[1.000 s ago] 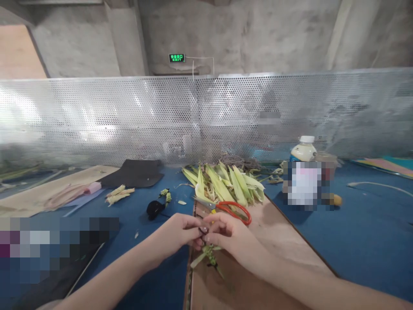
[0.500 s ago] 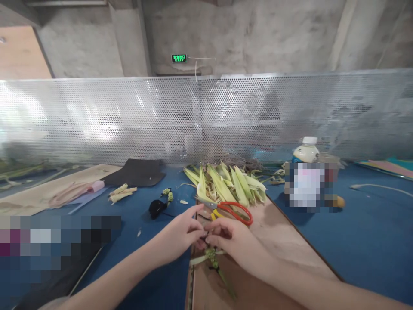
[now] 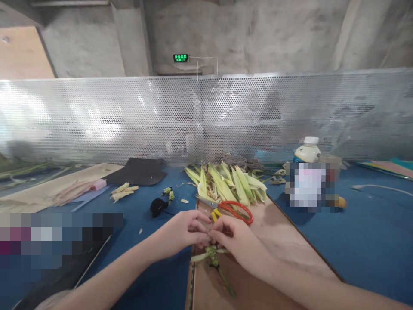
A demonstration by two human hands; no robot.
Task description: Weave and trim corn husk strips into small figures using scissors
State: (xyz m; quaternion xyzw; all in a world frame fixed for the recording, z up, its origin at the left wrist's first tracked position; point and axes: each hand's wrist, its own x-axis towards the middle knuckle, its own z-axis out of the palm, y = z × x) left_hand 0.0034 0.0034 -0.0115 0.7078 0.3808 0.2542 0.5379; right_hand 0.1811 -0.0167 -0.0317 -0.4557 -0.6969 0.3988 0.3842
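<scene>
My left hand (image 3: 183, 232) and my right hand (image 3: 230, 237) meet fingertip to fingertip over the near end of a brown board (image 3: 277, 249). Both pinch a small green woven leaf piece (image 3: 211, 254) whose strips and stem hang down below the fingers. What sits between the fingertips themselves is hidden. Red-handled scissors (image 3: 232, 209) lie on the board just beyond my right hand. Behind them a pile of green and yellow leaf strips (image 3: 229, 183) spreads across the board's far end.
A blue mat (image 3: 371, 241) covers the table. A small black object (image 3: 157, 207) and leaf scraps (image 3: 124, 192) lie to the left, with a black sheet (image 3: 135, 172) further back. A white-capped bottle (image 3: 306, 151) stands right. A perforated metal screen (image 3: 206, 116) closes the far side.
My left fingers, lifted and pointing half a second ago, have closed back against my right fingertips. Both hands stay over the leaf piece; the view has drifted slightly.
</scene>
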